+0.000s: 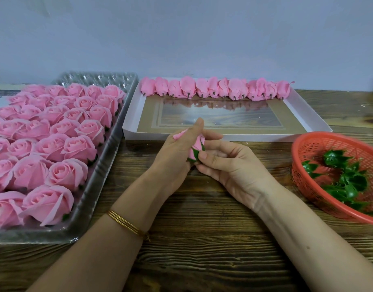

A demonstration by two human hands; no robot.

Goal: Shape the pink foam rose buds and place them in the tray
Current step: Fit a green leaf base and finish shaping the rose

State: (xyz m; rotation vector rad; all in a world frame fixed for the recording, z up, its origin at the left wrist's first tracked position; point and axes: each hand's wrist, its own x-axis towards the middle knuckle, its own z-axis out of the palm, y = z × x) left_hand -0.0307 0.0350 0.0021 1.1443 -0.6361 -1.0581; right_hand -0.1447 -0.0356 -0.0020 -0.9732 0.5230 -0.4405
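Observation:
Between both hands, above the wooden table, is one pink foam rose bud [197, 146] with a green calyx at its base. My left hand [179, 148] wraps round the bud, its thumb pointing up and a petal sticking out to the left. My right hand [227, 163] pinches the bud's green base with thumb and fingers. Behind the hands lies a white cardboard tray [308, 114]; a row of several shaped pink buds [215, 88] lines its far edge, stems toward me.
A clear plastic tray [101, 186] at the left holds several open pink roses [54, 148]. A red mesh basket [312, 152] with green calyx pieces [350, 180] stands at the right. A pale wall runs behind the table.

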